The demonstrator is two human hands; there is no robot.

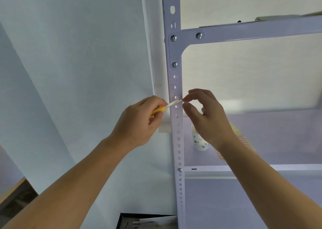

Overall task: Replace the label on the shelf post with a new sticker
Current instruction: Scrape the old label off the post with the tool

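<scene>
Left hand (139, 120) grips yellow knife (162, 108), handle mostly hidden; right hand (207, 117) pinches at blade tip.

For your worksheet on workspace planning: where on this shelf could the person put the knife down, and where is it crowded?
Free: the shelf board to the right of the sticker sheets, and its front strip below the paper cup. Crowded: the corner by the shelf post, where the cup and sheets sit behind the right hand. The left hand holds the yellow-handled knife against the post.
</scene>
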